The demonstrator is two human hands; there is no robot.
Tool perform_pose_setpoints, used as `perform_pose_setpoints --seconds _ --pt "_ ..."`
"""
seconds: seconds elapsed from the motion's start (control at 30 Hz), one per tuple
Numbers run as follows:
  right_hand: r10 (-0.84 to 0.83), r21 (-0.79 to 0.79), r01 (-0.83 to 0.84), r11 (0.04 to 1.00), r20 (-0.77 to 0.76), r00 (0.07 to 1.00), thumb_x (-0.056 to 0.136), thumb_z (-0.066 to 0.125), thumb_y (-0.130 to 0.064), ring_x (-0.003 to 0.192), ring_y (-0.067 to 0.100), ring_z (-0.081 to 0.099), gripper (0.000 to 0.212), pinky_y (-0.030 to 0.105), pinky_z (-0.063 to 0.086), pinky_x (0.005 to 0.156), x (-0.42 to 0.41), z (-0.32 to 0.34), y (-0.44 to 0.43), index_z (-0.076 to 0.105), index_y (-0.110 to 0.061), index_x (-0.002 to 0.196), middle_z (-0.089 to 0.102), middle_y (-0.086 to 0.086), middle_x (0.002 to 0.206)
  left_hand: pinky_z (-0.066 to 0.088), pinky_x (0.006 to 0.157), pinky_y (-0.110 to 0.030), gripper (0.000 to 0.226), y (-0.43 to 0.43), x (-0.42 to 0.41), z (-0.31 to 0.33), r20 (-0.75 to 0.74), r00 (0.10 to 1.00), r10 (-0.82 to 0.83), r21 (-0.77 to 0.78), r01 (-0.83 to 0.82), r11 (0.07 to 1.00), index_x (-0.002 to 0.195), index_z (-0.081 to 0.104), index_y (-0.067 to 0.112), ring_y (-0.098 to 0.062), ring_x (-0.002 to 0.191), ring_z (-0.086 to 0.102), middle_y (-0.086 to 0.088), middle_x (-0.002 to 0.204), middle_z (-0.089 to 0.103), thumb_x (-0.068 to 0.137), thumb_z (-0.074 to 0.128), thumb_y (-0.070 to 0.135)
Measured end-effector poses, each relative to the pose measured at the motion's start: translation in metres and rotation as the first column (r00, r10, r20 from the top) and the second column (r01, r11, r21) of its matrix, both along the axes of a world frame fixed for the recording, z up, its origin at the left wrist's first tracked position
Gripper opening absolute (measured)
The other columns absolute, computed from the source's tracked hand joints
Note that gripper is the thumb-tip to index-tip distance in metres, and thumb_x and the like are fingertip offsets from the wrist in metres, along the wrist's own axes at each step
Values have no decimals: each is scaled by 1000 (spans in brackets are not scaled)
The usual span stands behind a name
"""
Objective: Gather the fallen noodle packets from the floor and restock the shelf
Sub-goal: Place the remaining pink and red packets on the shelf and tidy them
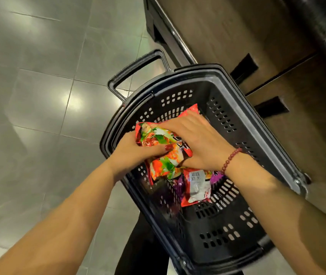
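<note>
Over the tiled floor (39,96), inside the black basket (237,100), we held a bunch of noodle packets (158,139), our left hand (136,153) and right hand (199,141) both curled tight round it. Slick wrappers could slide apart as we lifted, dropping one beside the loose packet (197,187) below.

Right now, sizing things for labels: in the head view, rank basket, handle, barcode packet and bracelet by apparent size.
1. basket
2. handle
3. barcode packet, partly under held packets
4. bracelet, smallest though nearer the camera

Head camera, close above basket (178,96)
</note>
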State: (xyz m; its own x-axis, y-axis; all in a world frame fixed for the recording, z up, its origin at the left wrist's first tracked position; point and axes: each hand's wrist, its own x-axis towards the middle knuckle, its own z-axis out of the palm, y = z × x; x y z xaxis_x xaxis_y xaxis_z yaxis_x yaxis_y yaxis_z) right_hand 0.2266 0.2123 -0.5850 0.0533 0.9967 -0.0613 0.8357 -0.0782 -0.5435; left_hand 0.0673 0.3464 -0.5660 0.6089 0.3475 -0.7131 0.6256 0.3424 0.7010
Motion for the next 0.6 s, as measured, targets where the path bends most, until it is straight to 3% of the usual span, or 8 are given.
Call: perform_pose_setpoints --seconds 0.07,0.13,0.17,0.23,0.3,0.33,0.47,0.6 --pt "-180 63 183 981 -47 983 62 83 -32 140 21 29 97 45 19 118 -3 -3 -12 33 -22 144 33 3 150 56 75 -34 48 -7 -4 1 25 977 213 -81 -211 974 108 67 13 -22 94 72 -5 101 75 62 81 20" --pt "-467 18 480 877 -204 861 64 86 -34 145 20 16 103 32 15 119 -12 -4 -23 27 -19 148 18 0 155 57 74 -35 51 -14 -9 -2 40 913 406 -191 -392 900 117 63 11 -24 96 71 -9 106 74 69 79 17" --pt "-613 -87 626 775 -345 711 66 86 -33 145 17 16 104 20 15 116 -18 -2 -27 25 -19 149 17 -5 153 58 73 -35 52 -20 -12 -3 37 875 483 -244 -461 853 121 61 10 -25 98 71 -10 109 73 72 80 15" --pt "-729 -422 688 590 -646 228 73 81 -24 133 10 37 91 11 30 105 -33 5 -28 28 -18 147 36 -10 140 58 72 -34 50 -35 -14 -3 17 811 585 -336 -546 767 122 59 9 -25 97 71 -12 110 72 75 76 13" --pt "-635 -618 511 597 -754 -169 77 73 -18 115 15 58 66 31 47 101 -48 2 -31 43 -9 135 59 0 126 58 74 -36 50 -55 -16 -5 8 801 598 -404 -545 735 125 59 6 -28 100 70 -15 113 71 78 74 9" --pt "-600 -638 474 606 -759 -254 79 73 -17 113 22 62 59 40 49 100 -55 -3 -34 48 -6 131 64 8 123 59 77 -39 51 -65 -17 -4 8 813 582 -421 -525 740 127 58 5 -31 104 69 -17 116 69 78 74 7" --pt "-546 -666 504 550 -743 -387 74 77 -16 113 29 62 58 45 51 93 -68 -14 -44 55 -12 127 67 10 121 59 77 -33 50 -73 -27 -5 8 890 456 -405 -414 815 124 58 3 -28 100 70 -16 112 71 77 74 5" --pt "-598 -655 509 558 -743 -302 70 79 -12 104 22 67 52 38 55 87 -66 -20 -53 58 -17 117 71 6 112 55 62 -26 48 -50 -36 -6 -29 964 266 -298 -262 918 114 63 6 -19 84 71 -6 98 74 70 74 23"
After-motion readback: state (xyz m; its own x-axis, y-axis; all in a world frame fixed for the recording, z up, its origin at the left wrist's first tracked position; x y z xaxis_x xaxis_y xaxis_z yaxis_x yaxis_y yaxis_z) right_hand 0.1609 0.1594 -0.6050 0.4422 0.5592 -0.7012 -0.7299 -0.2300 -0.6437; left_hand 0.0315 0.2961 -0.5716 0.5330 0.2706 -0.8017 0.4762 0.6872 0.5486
